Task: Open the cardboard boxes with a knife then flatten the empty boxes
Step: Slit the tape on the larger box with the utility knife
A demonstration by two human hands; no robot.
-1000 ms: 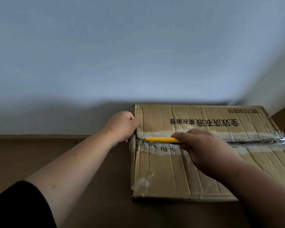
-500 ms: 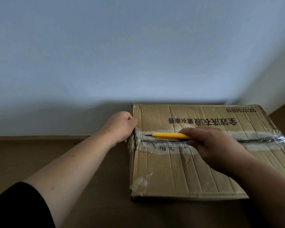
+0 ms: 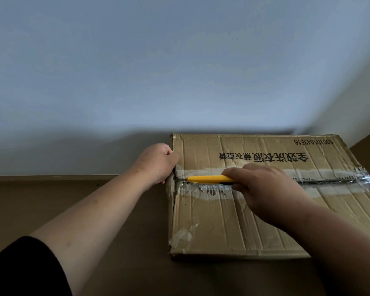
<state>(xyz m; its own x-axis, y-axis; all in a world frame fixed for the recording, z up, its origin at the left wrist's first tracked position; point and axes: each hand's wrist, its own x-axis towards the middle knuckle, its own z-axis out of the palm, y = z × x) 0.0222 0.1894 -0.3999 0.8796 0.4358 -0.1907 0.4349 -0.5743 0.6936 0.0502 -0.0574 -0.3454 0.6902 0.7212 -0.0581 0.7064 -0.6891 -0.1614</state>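
Note:
A flat brown cardboard box (image 3: 254, 227) with black print lies on the brown surface, right of centre. A taped seam (image 3: 329, 180) runs left to right across its top, and the seam looks slit along its right part. My right hand (image 3: 267, 189) grips a yellow knife (image 3: 209, 179) laid along the seam, its blade tip at the seam's left end. My left hand (image 3: 156, 162) holds the box's left edge with curled fingers, the thumb at the top corner. The fingertips are hidden against the box side.
Loose clear tape (image 3: 184, 233) curls up near the box's front left corner. A pale wall (image 3: 179, 71) rises right behind the box. Bare brown surface (image 3: 126, 210) extends to the left and front. The box's right end reaches the frame edge.
The knife drew back to the right half a second ago, then slid left again to the seam's left end. My left hand stays on the box edge.

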